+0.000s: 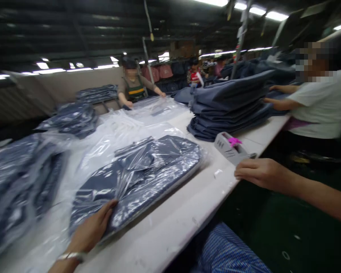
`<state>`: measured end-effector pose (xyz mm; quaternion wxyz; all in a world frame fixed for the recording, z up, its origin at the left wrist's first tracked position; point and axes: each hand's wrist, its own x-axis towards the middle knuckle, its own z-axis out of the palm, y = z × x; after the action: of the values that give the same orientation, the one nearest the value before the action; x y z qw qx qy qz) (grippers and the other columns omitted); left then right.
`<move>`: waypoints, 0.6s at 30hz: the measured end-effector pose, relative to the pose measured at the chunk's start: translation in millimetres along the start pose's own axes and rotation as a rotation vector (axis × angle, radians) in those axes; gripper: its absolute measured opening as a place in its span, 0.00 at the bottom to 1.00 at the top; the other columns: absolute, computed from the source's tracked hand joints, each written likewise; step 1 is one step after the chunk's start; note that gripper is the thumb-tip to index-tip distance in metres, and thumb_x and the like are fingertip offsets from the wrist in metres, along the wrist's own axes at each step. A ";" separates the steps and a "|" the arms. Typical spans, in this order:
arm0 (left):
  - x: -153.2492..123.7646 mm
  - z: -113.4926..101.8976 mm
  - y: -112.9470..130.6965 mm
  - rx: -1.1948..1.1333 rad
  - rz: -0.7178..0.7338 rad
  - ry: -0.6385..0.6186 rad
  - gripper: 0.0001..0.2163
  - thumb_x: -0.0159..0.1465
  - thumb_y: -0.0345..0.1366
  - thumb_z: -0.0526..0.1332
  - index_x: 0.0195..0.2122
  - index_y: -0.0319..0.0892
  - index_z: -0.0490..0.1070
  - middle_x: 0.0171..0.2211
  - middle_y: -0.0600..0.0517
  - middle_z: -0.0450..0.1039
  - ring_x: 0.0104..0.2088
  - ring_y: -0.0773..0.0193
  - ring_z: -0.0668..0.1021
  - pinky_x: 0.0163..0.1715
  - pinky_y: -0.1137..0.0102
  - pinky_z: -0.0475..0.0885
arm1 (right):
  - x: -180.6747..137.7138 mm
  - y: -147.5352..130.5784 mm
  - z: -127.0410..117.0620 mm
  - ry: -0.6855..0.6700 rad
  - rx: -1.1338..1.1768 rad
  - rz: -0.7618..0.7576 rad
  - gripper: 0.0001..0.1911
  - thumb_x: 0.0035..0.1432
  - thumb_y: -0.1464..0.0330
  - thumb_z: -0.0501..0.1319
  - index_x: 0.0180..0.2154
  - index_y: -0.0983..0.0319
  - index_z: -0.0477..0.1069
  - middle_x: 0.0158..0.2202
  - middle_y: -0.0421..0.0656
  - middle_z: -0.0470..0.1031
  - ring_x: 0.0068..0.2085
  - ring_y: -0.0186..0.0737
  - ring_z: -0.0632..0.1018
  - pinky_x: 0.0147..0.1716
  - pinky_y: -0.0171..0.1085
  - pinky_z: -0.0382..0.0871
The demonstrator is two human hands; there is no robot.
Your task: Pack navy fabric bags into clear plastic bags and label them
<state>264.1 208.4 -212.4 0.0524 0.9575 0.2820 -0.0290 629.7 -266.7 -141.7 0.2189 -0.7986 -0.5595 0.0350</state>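
Observation:
A dark blue fabric article in a clear plastic bag (147, 170) lies flat on the white table in front of me. My left hand (93, 225) grips its near left corner, thumb on top and the other fingers mostly hidden. Over the table's near edge is my right hand (261, 172), its fingers bent and pressed together; whatever may be in them is hidden. Just beyond that hand sits a small grey box (230, 149) with dark marks on its side and a bright pink piece (234, 141) at its top.
Bagged dark articles (19, 182) are heaped at the left, with another pile (71, 119) behind. Clear plastic sheets (116, 129) cover the table's middle. A tall stack of dark blue fabric (227, 102) stands at the right. Co-workers stand across (135, 89) and at right (324, 106).

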 end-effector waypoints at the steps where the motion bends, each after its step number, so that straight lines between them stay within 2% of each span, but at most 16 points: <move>1: -2.3 -7.3 8.1 -0.049 -0.034 -0.055 0.23 0.69 0.44 0.41 0.59 0.49 0.66 0.54 0.51 0.75 0.50 0.57 0.79 0.48 0.64 0.73 | 19.4 -15.5 0.4 -0.056 0.036 -0.076 0.08 0.60 0.62 0.62 0.38 0.50 0.80 0.37 0.46 0.79 0.38 0.44 0.78 0.40 0.42 0.69; 4: -4.5 -16.8 21.6 -0.132 -0.058 -0.082 0.20 0.69 0.41 0.45 0.59 0.50 0.65 0.55 0.49 0.74 0.51 0.55 0.78 0.49 0.62 0.72 | 78.3 -67.8 6.6 -0.236 0.200 -0.306 0.07 0.59 0.65 0.63 0.38 0.50 0.80 0.36 0.47 0.79 0.36 0.43 0.78 0.36 0.41 0.70; 8: -9.6 -9.1 21.9 -0.175 -0.116 -0.001 0.19 0.70 0.41 0.47 0.61 0.51 0.61 0.54 0.49 0.75 0.52 0.55 0.78 0.50 0.63 0.71 | 154.7 -136.5 29.0 -0.469 0.408 -0.589 0.07 0.60 0.66 0.62 0.38 0.52 0.80 0.33 0.43 0.78 0.33 0.38 0.78 0.33 0.36 0.71; 10: -13.1 -4.1 20.3 -0.228 -0.116 0.031 0.20 0.69 0.42 0.48 0.62 0.51 0.60 0.56 0.50 0.74 0.53 0.56 0.77 0.51 0.63 0.70 | 192.3 -159.6 47.9 -0.573 0.465 -0.665 0.06 0.60 0.65 0.63 0.36 0.55 0.80 0.32 0.41 0.78 0.32 0.35 0.77 0.32 0.34 0.71; 14: -17.1 1.2 18.7 -0.334 -0.112 0.080 0.21 0.69 0.42 0.50 0.63 0.51 0.59 0.56 0.52 0.74 0.54 0.55 0.76 0.51 0.62 0.71 | 255.2 -180.8 88.4 -0.778 0.507 -0.637 0.08 0.57 0.64 0.65 0.35 0.61 0.79 0.32 0.42 0.78 0.32 0.34 0.76 0.34 0.34 0.70; 16: -17.8 2.8 19.0 -0.356 -0.116 0.102 0.21 0.69 0.41 0.51 0.63 0.52 0.59 0.56 0.53 0.73 0.54 0.55 0.76 0.51 0.62 0.71 | 274.8 -185.7 104.8 -0.870 0.560 -0.564 0.10 0.57 0.63 0.66 0.36 0.62 0.78 0.33 0.42 0.77 0.33 0.34 0.75 0.35 0.35 0.69; 18: -18.4 4.7 19.5 -0.368 -0.116 0.128 0.21 0.69 0.41 0.51 0.63 0.53 0.59 0.57 0.54 0.73 0.54 0.55 0.76 0.51 0.62 0.71 | 284.9 -190.4 118.0 -0.948 0.728 -0.459 0.10 0.57 0.62 0.67 0.35 0.63 0.77 0.31 0.41 0.75 0.32 0.34 0.74 0.34 0.34 0.68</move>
<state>259.1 181.8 -213.9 0.2068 0.9138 0.3401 0.0808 532.7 81.8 -120.2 0.2067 -0.4307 -0.7047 0.5246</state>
